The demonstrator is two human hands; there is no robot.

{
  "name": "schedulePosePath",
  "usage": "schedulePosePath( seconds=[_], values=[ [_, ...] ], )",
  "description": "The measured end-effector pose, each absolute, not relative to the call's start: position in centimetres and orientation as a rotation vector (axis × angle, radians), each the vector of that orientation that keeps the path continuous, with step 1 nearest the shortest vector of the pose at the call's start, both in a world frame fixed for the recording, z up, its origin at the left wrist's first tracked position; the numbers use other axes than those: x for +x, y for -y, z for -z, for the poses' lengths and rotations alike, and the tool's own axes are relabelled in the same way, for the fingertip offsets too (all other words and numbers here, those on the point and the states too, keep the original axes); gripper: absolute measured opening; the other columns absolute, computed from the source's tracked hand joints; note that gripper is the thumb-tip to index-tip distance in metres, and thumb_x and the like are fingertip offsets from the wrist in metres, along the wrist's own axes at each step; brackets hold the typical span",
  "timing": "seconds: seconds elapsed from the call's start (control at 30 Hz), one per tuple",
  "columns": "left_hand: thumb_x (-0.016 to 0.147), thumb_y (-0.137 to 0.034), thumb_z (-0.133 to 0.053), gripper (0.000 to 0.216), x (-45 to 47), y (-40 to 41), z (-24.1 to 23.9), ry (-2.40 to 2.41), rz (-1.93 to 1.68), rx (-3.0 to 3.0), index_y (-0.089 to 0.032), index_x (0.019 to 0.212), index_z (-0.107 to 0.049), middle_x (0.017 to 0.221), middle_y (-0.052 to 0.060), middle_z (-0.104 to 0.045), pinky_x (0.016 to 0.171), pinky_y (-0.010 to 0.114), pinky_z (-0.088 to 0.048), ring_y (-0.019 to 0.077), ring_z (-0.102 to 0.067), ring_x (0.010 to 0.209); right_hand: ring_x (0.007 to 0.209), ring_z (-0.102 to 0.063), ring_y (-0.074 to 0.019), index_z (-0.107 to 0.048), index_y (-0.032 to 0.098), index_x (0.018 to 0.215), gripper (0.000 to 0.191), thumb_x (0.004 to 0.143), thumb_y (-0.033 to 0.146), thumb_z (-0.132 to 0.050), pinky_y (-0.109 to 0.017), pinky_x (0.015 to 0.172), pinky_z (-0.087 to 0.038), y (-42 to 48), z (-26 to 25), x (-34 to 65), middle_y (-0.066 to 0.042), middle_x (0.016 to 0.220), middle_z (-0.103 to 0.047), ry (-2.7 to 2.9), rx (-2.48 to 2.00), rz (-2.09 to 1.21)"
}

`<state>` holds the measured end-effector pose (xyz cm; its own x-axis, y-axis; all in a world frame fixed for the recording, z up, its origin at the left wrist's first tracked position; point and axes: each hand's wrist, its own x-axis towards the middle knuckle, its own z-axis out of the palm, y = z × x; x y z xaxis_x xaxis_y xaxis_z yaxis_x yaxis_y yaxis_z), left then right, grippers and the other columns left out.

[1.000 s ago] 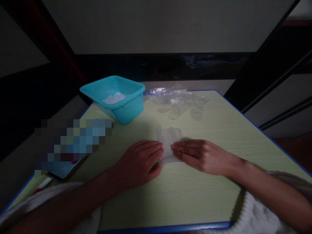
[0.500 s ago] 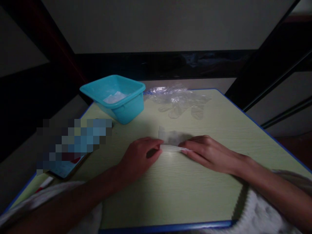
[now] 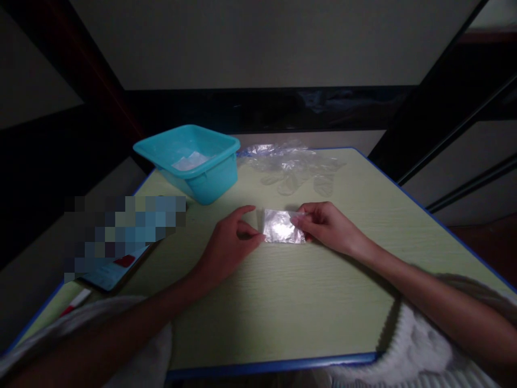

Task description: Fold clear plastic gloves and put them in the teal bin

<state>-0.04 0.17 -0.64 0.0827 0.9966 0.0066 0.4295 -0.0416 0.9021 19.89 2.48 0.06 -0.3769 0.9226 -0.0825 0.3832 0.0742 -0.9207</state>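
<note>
A small folded piece of clear plastic (image 3: 281,228) lies on the pale green table (image 3: 307,302), about at its middle. My left hand (image 3: 228,245) pinches its left edge between thumb and fingers. My right hand (image 3: 327,226) grips its right edge with curled fingers. The plastic is stretched flat between both hands and glints in the light.
A turquoise tub (image 3: 194,161) with folded plastic pieces inside stands at the back left. A heap of clear plastic gloves (image 3: 294,167) lies behind the hands. A booklet or card (image 3: 111,269) sits at the left edge. The room around is dark.
The plastic was lying longer under my flat fingers; its near part has been folded over away from me, and both hands moved farther up the table and now pinch its ends.
</note>
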Motion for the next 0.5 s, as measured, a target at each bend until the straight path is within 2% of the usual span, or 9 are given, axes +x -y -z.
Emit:
schedulePosePath(
  seconds=[0.3,0.4,0.5],
  values=[
    [0.065,-0.012,-0.063,0.056,0.2,-0.3,0.7,-1.474,-0.919,1.571,-0.010,0.118,-0.047,0.060,-0.007,-0.061,0.059,0.023,-0.046,0.0135,-0.061,0.060,0.038,-0.043,-0.0081,-0.049,0.017,0.059,0.017,0.073,0.026,-0.053,-0.021,0.041,-0.032,-3.2,0.3,19.3,0.004,0.045,-0.051,1.876,-1.385,-1.135],
    [0.068,-0.012,-0.060,0.050,0.2,-0.2,1.1,-1.464,-0.933,1.671,-0.012,0.116,-0.047,0.061,-0.007,-0.056,0.060,0.023,-0.046,0.0130,-0.058,0.060,0.037,-0.042,-0.0076,-0.050,0.017,0.059,0.015,0.073,0.023,-0.052,-0.021,0.041,-0.031,-3.4,0.4,19.2,0.004,0.044,-0.051,1.890,-1.400,-1.117],
    [0.069,-0.012,-0.058,0.039,-0.1,-0.1,1.5,-1.472,-0.989,1.969,-0.014,0.107,-0.051,0.070,-0.003,-0.055,0.068,0.028,-0.047,0.0145,-0.057,0.068,0.036,-0.040,-0.0068,-0.050,0.016,0.058,0.015,0.072,0.021,-0.052,-0.021,0.041,-0.030,-3.5,0.4,19.1,0.003,0.045,-0.052,1.896,-1.415,-1.116]
  ],
)
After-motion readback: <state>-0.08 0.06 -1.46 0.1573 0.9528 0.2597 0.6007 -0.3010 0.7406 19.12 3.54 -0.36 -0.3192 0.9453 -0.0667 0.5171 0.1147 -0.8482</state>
